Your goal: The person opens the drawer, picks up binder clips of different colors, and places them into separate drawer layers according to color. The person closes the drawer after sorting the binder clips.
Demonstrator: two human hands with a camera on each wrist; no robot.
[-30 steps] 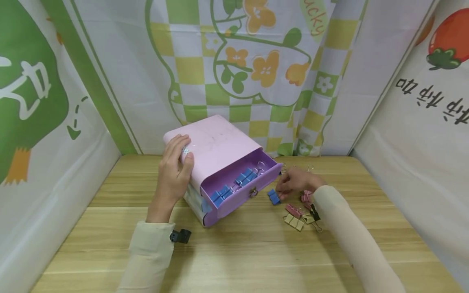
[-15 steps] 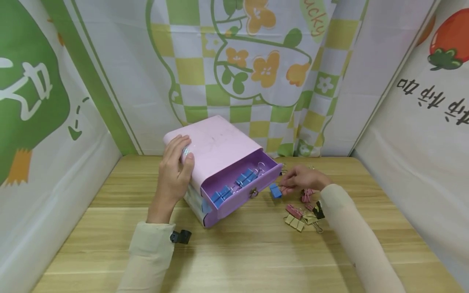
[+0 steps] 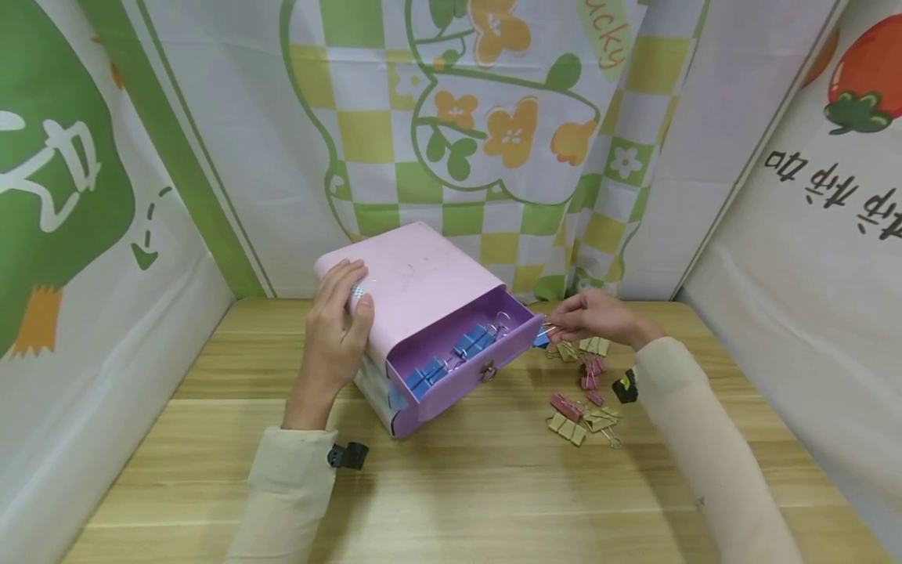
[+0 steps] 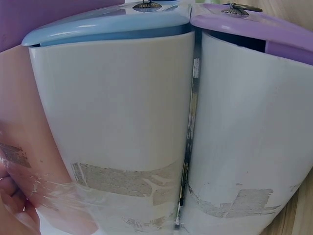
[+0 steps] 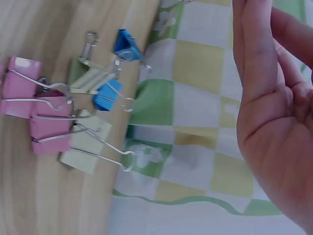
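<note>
In the head view my left hand point(image 3: 333, 329) rests on the upper left edge of a pink drawer box point(image 3: 416, 274), thumb and fingers on its surface. Its purple top drawer point(image 3: 451, 395) is pulled out and holds several blue binder clips point(image 3: 474, 340). My right hand point(image 3: 595, 315) pinches a blue binder clip point(image 3: 540, 340) by its wire handles, just beyond the drawer's right corner, which partly hides it. In the right wrist view my right hand point(image 5: 274, 112) shows from the side; the pinched clip is not clearly visible there.
Yellow binder clips point(image 3: 567, 428), pink binder clips point(image 3: 566, 406) and a black binder clip point(image 3: 625, 386) lie on the wooden table point(image 3: 479, 493) right of the box. Two lower units, one with a blue drawer point(image 4: 112, 27), show in the left wrist view. A patterned curtain point(image 3: 451, 180) hangs behind.
My right hand has moved away from me and slightly right, taking the blue binder clip from the table up beside the drawer's corner. My left hand and the box stay put.
</note>
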